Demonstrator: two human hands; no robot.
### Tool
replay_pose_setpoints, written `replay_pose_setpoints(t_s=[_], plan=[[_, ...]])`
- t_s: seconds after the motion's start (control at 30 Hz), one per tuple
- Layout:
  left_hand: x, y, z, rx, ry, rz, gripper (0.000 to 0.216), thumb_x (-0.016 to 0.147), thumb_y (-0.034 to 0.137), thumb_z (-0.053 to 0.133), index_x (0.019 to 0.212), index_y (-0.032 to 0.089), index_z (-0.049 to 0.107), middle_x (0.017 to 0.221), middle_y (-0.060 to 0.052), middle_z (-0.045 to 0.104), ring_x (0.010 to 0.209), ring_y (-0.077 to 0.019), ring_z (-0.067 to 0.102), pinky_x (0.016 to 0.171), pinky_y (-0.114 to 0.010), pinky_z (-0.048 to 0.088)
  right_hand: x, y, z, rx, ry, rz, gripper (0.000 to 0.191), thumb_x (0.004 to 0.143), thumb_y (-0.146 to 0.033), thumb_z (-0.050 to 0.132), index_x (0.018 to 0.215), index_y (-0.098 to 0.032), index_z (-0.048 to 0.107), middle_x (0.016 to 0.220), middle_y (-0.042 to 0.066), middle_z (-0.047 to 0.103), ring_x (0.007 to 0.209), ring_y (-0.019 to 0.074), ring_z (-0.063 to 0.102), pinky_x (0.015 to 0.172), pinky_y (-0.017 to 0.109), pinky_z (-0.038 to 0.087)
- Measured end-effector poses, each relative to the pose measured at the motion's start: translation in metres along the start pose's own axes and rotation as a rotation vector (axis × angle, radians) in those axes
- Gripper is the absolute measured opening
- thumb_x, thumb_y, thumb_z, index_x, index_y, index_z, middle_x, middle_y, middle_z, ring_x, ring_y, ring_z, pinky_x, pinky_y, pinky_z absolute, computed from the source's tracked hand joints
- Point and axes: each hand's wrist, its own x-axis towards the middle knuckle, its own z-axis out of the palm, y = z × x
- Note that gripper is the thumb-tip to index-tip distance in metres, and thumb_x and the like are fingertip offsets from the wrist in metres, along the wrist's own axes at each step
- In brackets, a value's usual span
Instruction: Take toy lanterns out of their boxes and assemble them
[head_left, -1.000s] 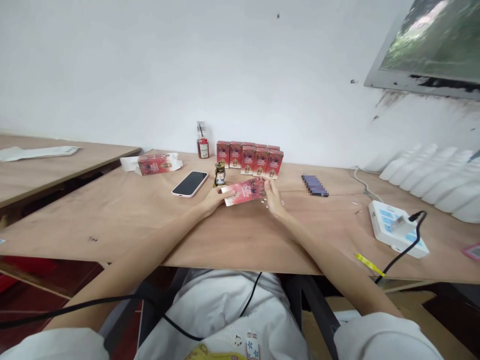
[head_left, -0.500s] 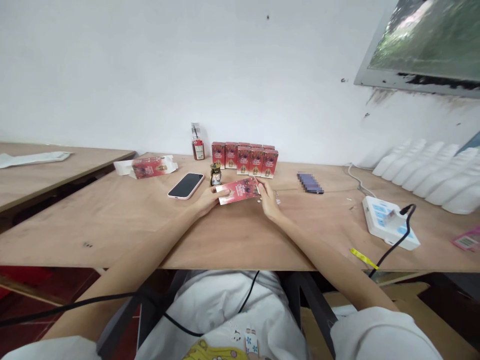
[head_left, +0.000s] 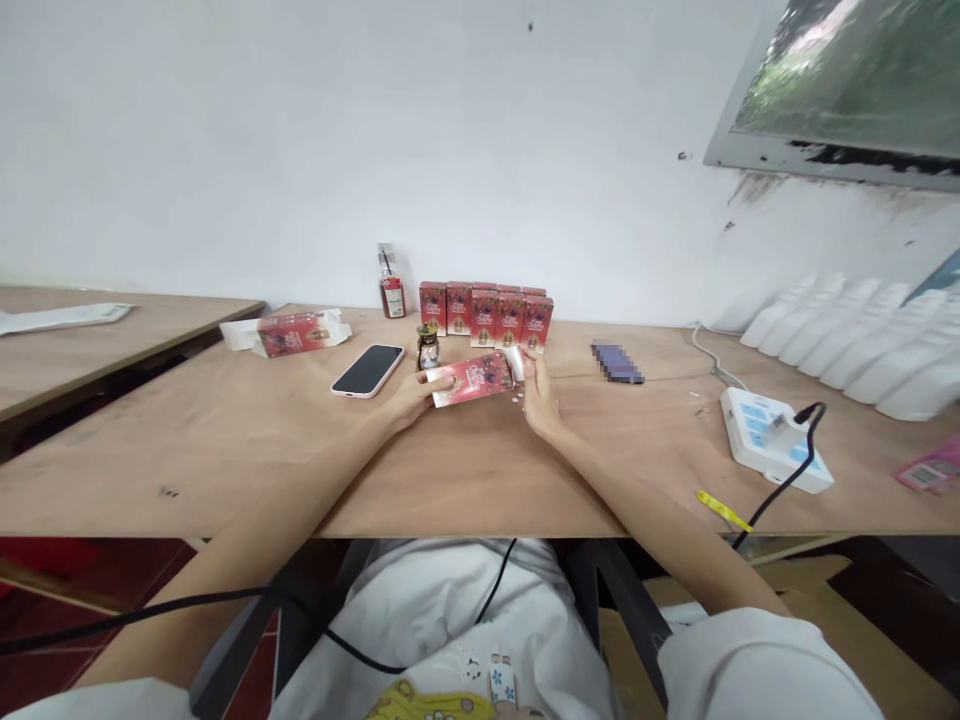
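A red printed carton (head_left: 476, 379) lies across my two hands above the table, its white end flap (head_left: 514, 362) raised at the right. My left hand (head_left: 411, 396) grips the carton's left end, thumb on top. At the other end my right hand (head_left: 538, 392) has its fingers closed at the flap. Just behind the left hand stands a small bronze-coloured lantern (head_left: 428, 347). Behind the carton, several matching red boxes (head_left: 484, 320) stand upright in rows. A few tiny pale bits (head_left: 517, 397) lie on the table near my right hand.
A phone (head_left: 368, 371) lies left of my hands, with an opened red carton (head_left: 294, 334) beyond it. A bottle (head_left: 391, 284) stands by the wall. To the right are a blurred-out dark object (head_left: 617, 362), a power strip (head_left: 776, 440) with a cable, and several white bottles (head_left: 862, 350).
The carton's right end flap has been opened and now stands up. My right hand has shifted slightly with it, while my left hand keeps its hold.
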Motion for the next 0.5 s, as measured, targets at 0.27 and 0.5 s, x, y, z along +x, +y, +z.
replay_pose_setpoints(t_s=[0.27, 0.5], plan=[[0.001, 0.0, -0.002, -0.043, 0.019, 0.005, 0.031, 0.06, 0.02, 0.082, 0.086, 0.01, 0.069, 0.082, -0.008, 0.073, 0.081, -0.0192, 0.069, 0.082, -0.029, 0.055, 0.003, -0.006, -0.009, -0.097, -0.051, -0.303, 0.042, 0.095, -0.047, 0.026, 0.126, -0.029, 0.048, 0.129, 0.007, 0.05, 0.115, 0.0209, 0.053, 0.087, 0.037, 0.051], [-0.006, 0.006, 0.002, -0.091, 0.004, 0.037, 0.027, 0.072, 0.025, 0.073, 0.096, 0.013, 0.066, 0.091, -0.006, 0.072, 0.081, -0.0162, 0.068, 0.077, -0.027, 0.056, -0.006, -0.019, -0.009, -0.284, -0.134, -0.448, 0.032, 0.093, -0.039, 0.038, 0.115, -0.025, 0.055, 0.131, 0.009, 0.04, 0.127, 0.0215, 0.041, 0.099, 0.039, 0.043]])
